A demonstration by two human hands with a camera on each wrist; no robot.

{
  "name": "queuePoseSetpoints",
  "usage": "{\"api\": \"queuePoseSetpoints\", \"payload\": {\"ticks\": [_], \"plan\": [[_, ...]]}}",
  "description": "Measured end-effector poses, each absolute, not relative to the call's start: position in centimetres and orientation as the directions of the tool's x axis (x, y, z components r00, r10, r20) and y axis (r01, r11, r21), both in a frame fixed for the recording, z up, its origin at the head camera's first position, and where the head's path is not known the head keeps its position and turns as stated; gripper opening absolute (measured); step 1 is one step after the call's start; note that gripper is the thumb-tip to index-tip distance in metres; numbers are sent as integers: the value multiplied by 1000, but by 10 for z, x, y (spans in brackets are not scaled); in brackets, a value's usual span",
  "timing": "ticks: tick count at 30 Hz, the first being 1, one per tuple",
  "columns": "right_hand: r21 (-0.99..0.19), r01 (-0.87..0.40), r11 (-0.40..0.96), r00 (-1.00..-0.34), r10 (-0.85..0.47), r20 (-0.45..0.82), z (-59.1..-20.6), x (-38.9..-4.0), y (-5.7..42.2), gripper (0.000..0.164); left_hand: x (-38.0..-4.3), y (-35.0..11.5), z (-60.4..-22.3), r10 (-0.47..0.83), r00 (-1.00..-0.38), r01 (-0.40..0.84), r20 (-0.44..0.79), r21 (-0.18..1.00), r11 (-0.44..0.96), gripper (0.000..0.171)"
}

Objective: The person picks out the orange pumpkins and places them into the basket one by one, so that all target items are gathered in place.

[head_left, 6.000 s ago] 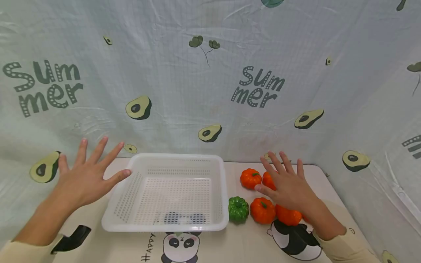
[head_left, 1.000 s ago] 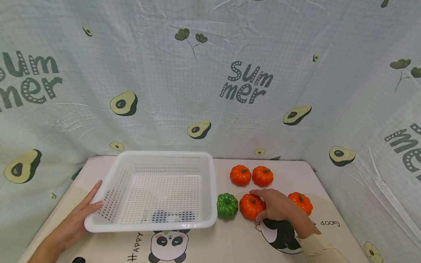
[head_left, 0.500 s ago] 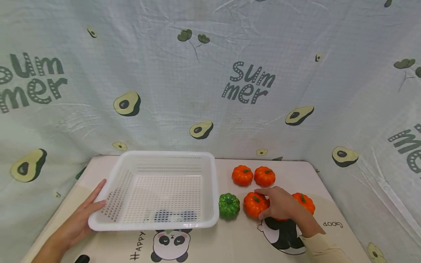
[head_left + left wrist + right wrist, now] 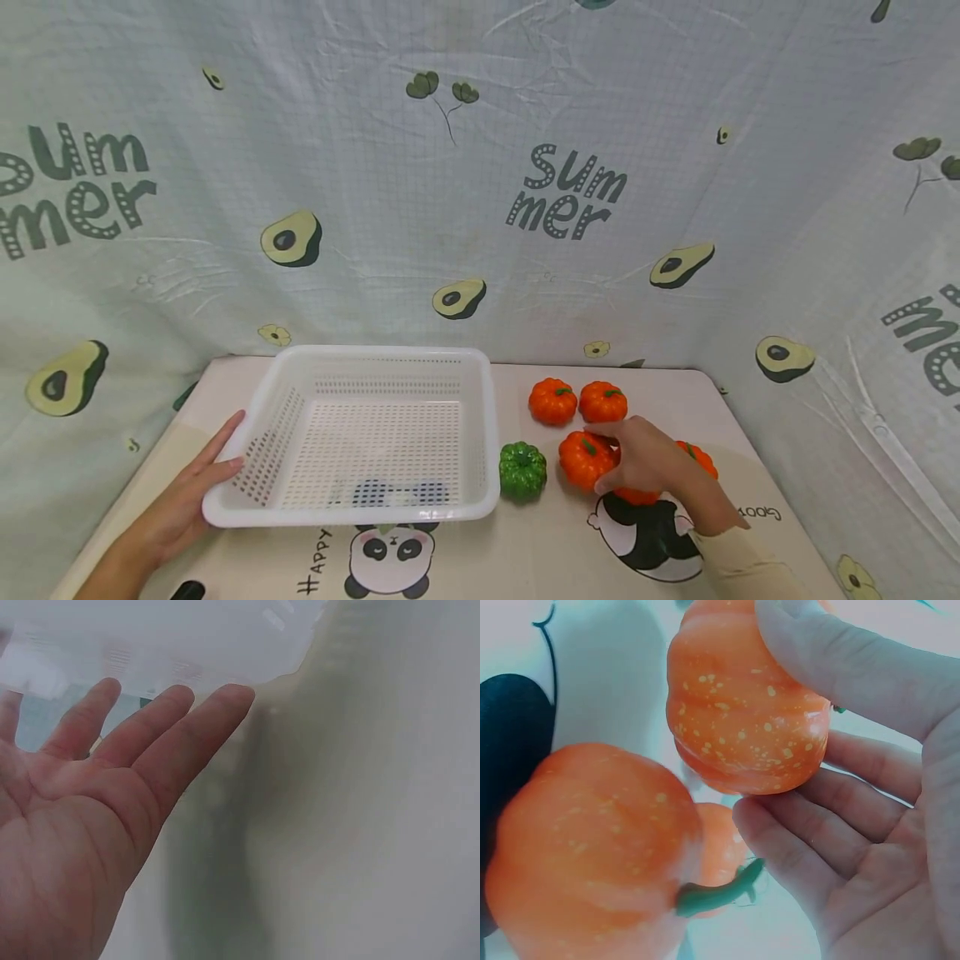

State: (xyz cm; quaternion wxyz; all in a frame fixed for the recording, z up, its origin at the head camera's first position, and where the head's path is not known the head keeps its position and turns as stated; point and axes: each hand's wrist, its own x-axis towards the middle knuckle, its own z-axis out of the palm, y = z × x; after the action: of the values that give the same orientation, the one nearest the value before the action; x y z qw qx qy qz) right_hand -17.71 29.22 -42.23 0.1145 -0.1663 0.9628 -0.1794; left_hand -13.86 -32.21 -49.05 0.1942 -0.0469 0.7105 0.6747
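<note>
My right hand [image 4: 641,457] holds a small orange pumpkin [image 4: 581,462] with a green stem, thumb on its near side and fingers on its far side. In the right wrist view, the thumb presses on the held pumpkin [image 4: 742,712] and a second orange pumpkin [image 4: 592,847] sits close beside it. That second pumpkin [image 4: 637,497] is mostly hidden under my hand in the head view. At the left side of a white perforated plastic basket [image 4: 352,522] is my left hand [image 4: 176,504], its fingers straight; in the left wrist view, the fingertips [image 4: 240,694] meet the basket's wall [image 4: 172,645].
A green pumpkin [image 4: 522,472] stands against the basket's right side. Behind the right hand are two orange pumpkins [image 4: 552,402], and another pumpkin [image 4: 697,457] is partly covered by the forearm. A printed cloth [image 4: 375,250] hangs behind the table. A black object [image 4: 187,590] lies at the front left.
From hovering spread six seconds ago, the left hand came to the basket and the right to the pumpkin. Over the last second the gripped pumpkin shifted slightly right and away from the green one.
</note>
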Motion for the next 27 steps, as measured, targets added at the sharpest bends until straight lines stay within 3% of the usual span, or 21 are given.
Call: {"api": "queuePoseSetpoints", "payload": {"ticks": [9,27], "plan": [[-460,-202,865,-924,-324,-203,-409,-179,288,82,-142,-323,-489,157,-921,-332,-356,930,159,71],[-491,-322,809,-887,-440,-144,-397,-180,277,79,-143,-335,-491,239,-920,-317,-311,948,17,67]]}}
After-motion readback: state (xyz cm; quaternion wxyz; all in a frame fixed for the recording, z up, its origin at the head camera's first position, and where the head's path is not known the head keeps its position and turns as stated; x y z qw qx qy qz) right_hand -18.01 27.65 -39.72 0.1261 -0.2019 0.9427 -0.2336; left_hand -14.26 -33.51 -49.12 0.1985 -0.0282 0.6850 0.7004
